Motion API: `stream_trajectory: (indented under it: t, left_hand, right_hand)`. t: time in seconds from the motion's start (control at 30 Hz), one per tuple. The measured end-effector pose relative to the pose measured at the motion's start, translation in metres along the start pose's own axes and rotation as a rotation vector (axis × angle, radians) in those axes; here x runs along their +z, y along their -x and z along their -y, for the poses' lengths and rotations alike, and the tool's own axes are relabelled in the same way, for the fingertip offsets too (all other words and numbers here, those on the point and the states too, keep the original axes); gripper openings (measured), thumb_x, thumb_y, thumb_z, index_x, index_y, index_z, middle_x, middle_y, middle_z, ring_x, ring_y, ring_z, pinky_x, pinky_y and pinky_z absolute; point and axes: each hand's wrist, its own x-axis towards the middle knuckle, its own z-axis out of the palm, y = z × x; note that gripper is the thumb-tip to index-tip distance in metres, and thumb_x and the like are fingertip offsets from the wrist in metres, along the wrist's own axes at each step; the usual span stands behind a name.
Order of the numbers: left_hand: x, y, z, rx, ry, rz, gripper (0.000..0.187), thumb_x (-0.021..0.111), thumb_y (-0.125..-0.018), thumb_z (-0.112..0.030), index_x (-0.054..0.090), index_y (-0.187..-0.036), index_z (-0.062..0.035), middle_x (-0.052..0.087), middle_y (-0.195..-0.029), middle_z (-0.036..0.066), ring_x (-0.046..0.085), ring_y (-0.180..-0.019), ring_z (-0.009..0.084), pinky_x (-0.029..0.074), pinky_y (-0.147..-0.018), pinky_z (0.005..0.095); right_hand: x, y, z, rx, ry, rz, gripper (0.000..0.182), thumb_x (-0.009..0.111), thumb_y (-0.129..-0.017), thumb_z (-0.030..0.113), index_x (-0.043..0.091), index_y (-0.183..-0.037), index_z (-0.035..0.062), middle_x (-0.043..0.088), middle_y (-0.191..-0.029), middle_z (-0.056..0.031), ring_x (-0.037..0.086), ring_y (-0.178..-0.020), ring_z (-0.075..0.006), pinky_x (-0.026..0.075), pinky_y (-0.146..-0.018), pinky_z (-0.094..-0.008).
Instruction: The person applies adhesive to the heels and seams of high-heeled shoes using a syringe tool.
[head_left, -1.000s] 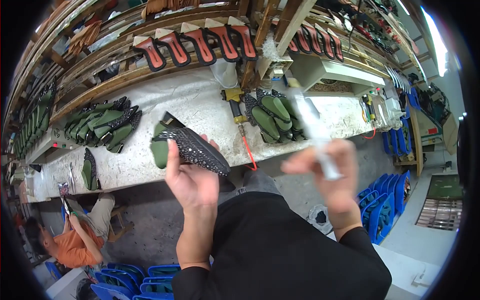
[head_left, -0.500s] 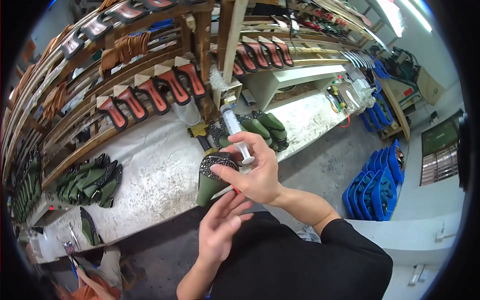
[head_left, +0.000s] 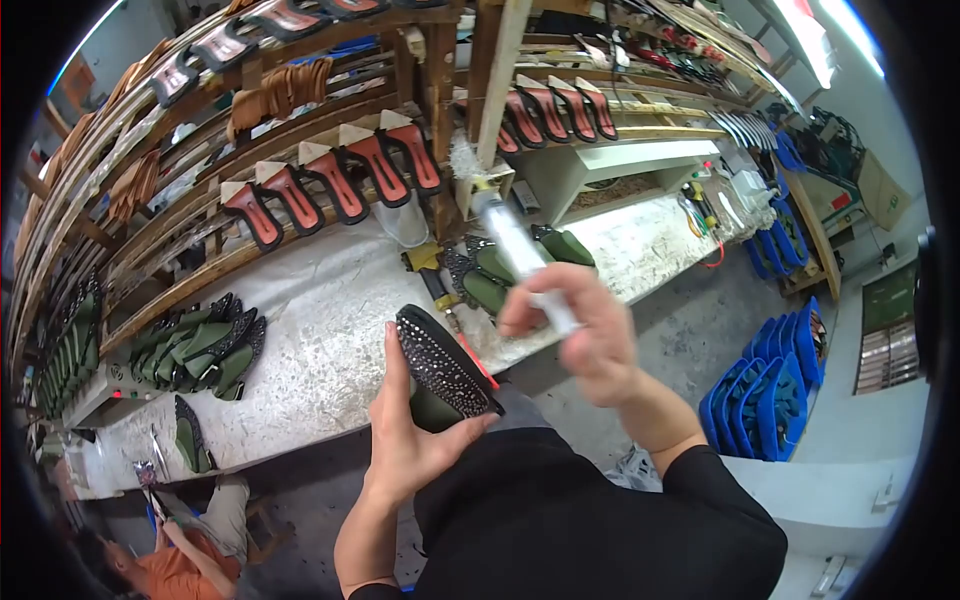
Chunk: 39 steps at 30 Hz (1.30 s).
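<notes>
My left hand (head_left: 402, 435) grips a shoe (head_left: 445, 365), a black studded upper on a green last. Its fingers lie along one side and the thumb across the near end. To the right, my right hand (head_left: 595, 335), blurred by motion, is closed around a clear plastic syringe (head_left: 512, 240) whose tip points up and away over the bench. Beyond the hands, several green lasts with black uppers (head_left: 490, 290) lie near the bench edge. Beside them rests a yellow and black tool (head_left: 430, 270), with a red cord (head_left: 480, 360) partly behind the shoe.
The worn white bench (head_left: 310, 340) holds more green lasts (head_left: 200, 345) at left. Behind it, a wooden rack (head_left: 440, 120) carries rows of insoles (head_left: 330, 185). Blue bins (head_left: 765, 400) stand on the floor at right. A person in orange (head_left: 185, 570) sits at lower left.
The shoe has passed from my right hand to my left, which was open below it. My right hand has moved right, away from the shoe, still holding the syringe. The view has shifted slightly.
</notes>
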Motion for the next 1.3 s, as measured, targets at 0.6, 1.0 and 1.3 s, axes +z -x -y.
stream_trajectory:
  t: [0.6,1.0,1.3]
  left_hand:
    - [-0.039,0.001,-0.034,-0.041,0.250,0.086,0.128,0.094,-0.062,-0.012,0.013,-0.160,0.0036,0.054,-0.143,0.027,0.062,-0.122,0.0341,0.048,-0.103,0.0412]
    - [-0.044,-0.003,-0.038,-0.061,0.242,0.072,0.126,0.093,-0.062,-0.013,0.015,-0.159,0.0036,0.056,-0.141,0.027,0.061,-0.123,0.0348,0.047,-0.104,0.0420]
    - [-0.045,-0.004,-0.035,-0.031,0.211,0.073,0.127,0.094,-0.061,-0.014,0.015,-0.160,0.0031,0.056,-0.140,0.027,0.061,-0.122,0.0349,0.048,-0.103,0.0427]
  right_hand:
    - [-0.006,-0.006,0.061,-0.279,0.184,0.610,0.033,0.068,-0.098,0.034,0.068,-0.108,0.0018,0.058,-0.077,-0.0063,0.042,-0.051,-0.0192,0.036,-0.047,-0.0303]
    - [-0.002,-0.013,0.054,-0.270,0.279,0.614,0.033,0.068,-0.098,0.035,0.068,-0.107,0.0034,0.057,-0.075,-0.0052,0.043,-0.050,-0.0180,0.037,-0.047,-0.0296]
    - [-0.007,-0.011,0.052,-0.182,0.134,0.580,0.034,0.071,-0.096,0.032,0.068,-0.107,-0.0003,0.062,-0.079,-0.0051,0.045,-0.051,-0.0169,0.039,-0.048,-0.0285]
